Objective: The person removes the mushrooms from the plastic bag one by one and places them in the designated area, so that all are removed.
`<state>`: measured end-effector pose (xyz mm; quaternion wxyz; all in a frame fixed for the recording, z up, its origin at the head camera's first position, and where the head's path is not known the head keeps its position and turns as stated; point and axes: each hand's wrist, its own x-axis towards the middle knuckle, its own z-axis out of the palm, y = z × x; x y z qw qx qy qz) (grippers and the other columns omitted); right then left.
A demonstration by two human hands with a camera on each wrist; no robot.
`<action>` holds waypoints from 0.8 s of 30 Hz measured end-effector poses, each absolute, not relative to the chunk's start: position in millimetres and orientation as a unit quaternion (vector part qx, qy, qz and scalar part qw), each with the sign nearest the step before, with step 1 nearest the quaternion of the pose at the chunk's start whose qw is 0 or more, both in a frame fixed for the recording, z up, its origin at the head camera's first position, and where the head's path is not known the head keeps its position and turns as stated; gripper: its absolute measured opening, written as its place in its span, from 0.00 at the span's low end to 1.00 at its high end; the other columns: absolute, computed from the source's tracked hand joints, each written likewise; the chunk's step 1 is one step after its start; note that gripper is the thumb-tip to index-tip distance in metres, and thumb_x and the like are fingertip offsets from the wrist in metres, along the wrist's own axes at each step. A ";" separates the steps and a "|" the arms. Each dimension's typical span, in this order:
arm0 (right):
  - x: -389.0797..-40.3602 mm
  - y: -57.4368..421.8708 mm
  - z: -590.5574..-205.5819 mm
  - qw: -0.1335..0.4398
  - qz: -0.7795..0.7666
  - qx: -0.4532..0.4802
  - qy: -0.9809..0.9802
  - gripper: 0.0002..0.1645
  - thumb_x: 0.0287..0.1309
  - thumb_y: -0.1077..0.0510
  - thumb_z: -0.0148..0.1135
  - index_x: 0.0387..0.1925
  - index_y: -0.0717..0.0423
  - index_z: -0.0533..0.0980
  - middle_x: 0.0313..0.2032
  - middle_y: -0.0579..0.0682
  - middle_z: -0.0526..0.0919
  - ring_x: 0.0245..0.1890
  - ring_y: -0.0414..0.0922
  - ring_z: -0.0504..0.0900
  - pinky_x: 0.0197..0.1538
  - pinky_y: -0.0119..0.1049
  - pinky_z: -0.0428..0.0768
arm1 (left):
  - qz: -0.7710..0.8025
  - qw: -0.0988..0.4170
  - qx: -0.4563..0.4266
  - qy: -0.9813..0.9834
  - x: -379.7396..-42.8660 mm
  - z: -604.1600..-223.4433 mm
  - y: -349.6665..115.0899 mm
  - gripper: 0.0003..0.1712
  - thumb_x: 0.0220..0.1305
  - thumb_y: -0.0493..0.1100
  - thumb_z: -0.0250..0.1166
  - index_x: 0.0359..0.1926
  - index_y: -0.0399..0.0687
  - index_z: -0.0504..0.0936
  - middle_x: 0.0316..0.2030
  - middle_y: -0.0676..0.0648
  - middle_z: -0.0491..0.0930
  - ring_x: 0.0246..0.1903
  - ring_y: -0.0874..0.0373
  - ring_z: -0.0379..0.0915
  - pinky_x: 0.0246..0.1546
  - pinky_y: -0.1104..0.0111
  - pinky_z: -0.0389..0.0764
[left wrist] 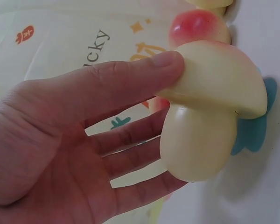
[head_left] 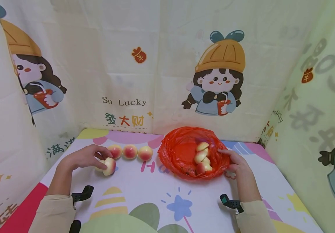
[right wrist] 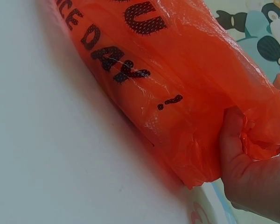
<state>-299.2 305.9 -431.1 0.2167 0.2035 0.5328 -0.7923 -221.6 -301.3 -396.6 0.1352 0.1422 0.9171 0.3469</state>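
My left hand [head_left: 86,157] pinches a toy mushroom [head_left: 109,166] with a cream stem and a pink-blushed cap, at the left of the table. In the left wrist view the thumb lies on the cap of this mushroom [left wrist: 198,140], and the other fingers are behind it. My right hand [head_left: 238,161] grips the right side of a red plastic bag [head_left: 171,152], its mouth open upward. Several similar mushrooms [head_left: 201,157] lie inside the bag. In the right wrist view the bag [right wrist: 177,130] shows black printed letters, and bunched plastic sits in the hand [right wrist: 245,172].
Three more mushrooms stand in a row behind the left hand, the middle one [head_left: 130,151] and the right one [head_left: 145,153] fully visible. The table [head_left: 144,191] has a printed cloth. Patterned curtains [head_left: 167,81] enclose the back and both sides.
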 end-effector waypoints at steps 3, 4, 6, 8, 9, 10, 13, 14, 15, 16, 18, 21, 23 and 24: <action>-299.4 305.6 -430.8 0.215 -0.792 0.204 0.533 0.33 0.65 0.50 0.72 0.65 0.44 0.64 0.47 0.43 0.83 0.56 0.44 0.78 0.59 0.41 0.85 | 0.349 0.134 0.143 0.917 -222.3 -397.6 -303.0 0.22 0.56 0.47 0.80 0.52 0.51 0.86 0.49 0.50 0.85 0.52 0.52 0.79 0.52 0.59 0.79; -299.4 305.5 -430.6 0.215 -0.793 0.204 0.533 0.33 0.65 0.50 0.72 0.65 0.44 0.64 0.47 0.43 0.83 0.56 0.44 0.78 0.59 0.41 0.85 | 0.350 0.134 0.141 0.916 -222.6 -397.9 -303.6 0.22 0.56 0.48 0.79 0.52 0.52 0.87 0.50 0.51 0.85 0.52 0.52 0.79 0.52 0.59 0.79; -299.4 305.3 -430.4 0.215 -0.792 0.204 0.533 0.33 0.65 0.50 0.71 0.65 0.43 0.64 0.48 0.43 0.83 0.57 0.44 0.77 0.59 0.41 0.85 | 0.352 0.134 0.143 0.915 -222.7 -398.7 -305.1 0.22 0.57 0.48 0.79 0.53 0.53 0.87 0.51 0.51 0.85 0.53 0.52 0.79 0.53 0.57 0.79; -299.4 304.9 -430.1 0.217 -0.792 0.202 0.534 0.33 0.66 0.50 0.71 0.65 0.43 0.64 0.49 0.43 0.82 0.57 0.44 0.77 0.59 0.41 0.85 | 0.354 0.133 0.144 0.915 -222.6 -399.3 -306.5 0.22 0.58 0.48 0.78 0.54 0.53 0.87 0.52 0.51 0.85 0.54 0.52 0.79 0.54 0.55 0.79; -299.5 304.8 -430.2 0.217 -0.792 0.202 0.534 0.33 0.66 0.50 0.71 0.65 0.43 0.64 0.49 0.43 0.82 0.57 0.44 0.77 0.59 0.41 0.85 | 0.356 0.133 0.144 0.914 -222.5 -399.6 -307.1 0.22 0.59 0.48 0.78 0.54 0.53 0.87 0.53 0.50 0.85 0.54 0.51 0.79 0.55 0.53 0.79; -299.5 304.6 -430.1 0.217 -0.791 0.202 0.535 0.33 0.66 0.50 0.71 0.65 0.43 0.64 0.49 0.43 0.82 0.57 0.44 0.77 0.59 0.41 0.85 | 0.358 0.132 0.143 0.913 -222.2 -399.6 -307.6 0.22 0.59 0.48 0.77 0.55 0.53 0.87 0.53 0.50 0.85 0.55 0.50 0.79 0.56 0.51 0.80; -299.8 304.5 -430.3 0.217 -0.792 0.202 0.534 0.33 0.66 0.50 0.71 0.65 0.43 0.63 0.51 0.43 0.81 0.58 0.45 0.77 0.59 0.41 0.85 | 0.364 0.131 0.139 0.912 -222.0 -400.1 -309.2 0.24 0.60 0.48 0.77 0.57 0.51 0.86 0.54 0.48 0.84 0.56 0.49 0.78 0.57 0.47 0.80; -299.8 304.5 -430.2 0.217 -0.792 0.202 0.534 0.33 0.66 0.50 0.71 0.65 0.43 0.63 0.51 0.43 0.80 0.58 0.44 0.76 0.59 0.41 0.85 | 0.366 0.131 0.137 0.911 -222.1 -400.4 -309.7 0.24 0.60 0.48 0.77 0.57 0.51 0.86 0.55 0.48 0.84 0.56 0.49 0.78 0.57 0.46 0.80; -299.8 304.5 -430.1 0.216 -0.792 0.204 0.534 0.33 0.66 0.50 0.71 0.65 0.43 0.64 0.51 0.43 0.81 0.58 0.45 0.76 0.59 0.41 0.85 | 0.366 0.132 0.135 0.911 -222.1 -400.7 -310.3 0.25 0.60 0.48 0.77 0.58 0.51 0.85 0.55 0.48 0.84 0.56 0.49 0.78 0.57 0.46 0.80; -299.6 304.5 -430.0 0.216 -0.792 0.204 0.534 0.33 0.66 0.50 0.71 0.65 0.43 0.64 0.51 0.43 0.80 0.58 0.44 0.76 0.59 0.41 0.85 | 0.366 0.133 0.133 0.912 -222.3 -401.0 -311.0 0.25 0.60 0.48 0.77 0.58 0.51 0.85 0.56 0.47 0.84 0.56 0.49 0.78 0.56 0.47 0.80; -299.4 304.9 -429.9 0.217 -0.792 0.205 0.533 0.33 0.66 0.50 0.71 0.65 0.43 0.64 0.51 0.43 0.81 0.58 0.44 0.76 0.59 0.41 0.85 | 0.363 0.134 0.129 0.913 -223.0 -402.0 -312.5 0.26 0.60 0.49 0.77 0.59 0.51 0.85 0.56 0.47 0.84 0.56 0.49 0.78 0.56 0.47 0.80; -299.2 305.1 -430.3 0.216 -0.790 0.209 0.534 0.33 0.65 0.50 0.71 0.65 0.43 0.64 0.49 0.43 0.82 0.57 0.44 0.78 0.59 0.41 0.85 | 0.356 0.136 0.130 0.915 -224.1 -403.3 -315.0 0.27 0.61 0.50 0.76 0.61 0.51 0.84 0.57 0.46 0.84 0.56 0.48 0.78 0.56 0.45 0.81; -299.3 305.5 -430.8 0.218 -0.791 0.208 0.533 0.33 0.66 0.50 0.71 0.65 0.43 0.64 0.49 0.43 0.82 0.57 0.44 0.78 0.59 0.41 0.85 | 0.356 0.136 0.128 0.916 -224.9 -403.8 -316.6 0.28 0.61 0.49 0.76 0.61 0.50 0.84 0.57 0.45 0.84 0.57 0.47 0.79 0.57 0.43 0.80; -299.3 305.5 -430.9 0.218 -0.791 0.210 0.532 0.33 0.66 0.50 0.71 0.65 0.43 0.64 0.49 0.44 0.82 0.57 0.44 0.77 0.59 0.41 0.85 | 0.356 0.137 0.127 0.915 -225.1 -404.0 -317.1 0.28 0.61 0.49 0.76 0.61 0.49 0.84 0.58 0.45 0.84 0.57 0.47 0.79 0.57 0.43 0.80</action>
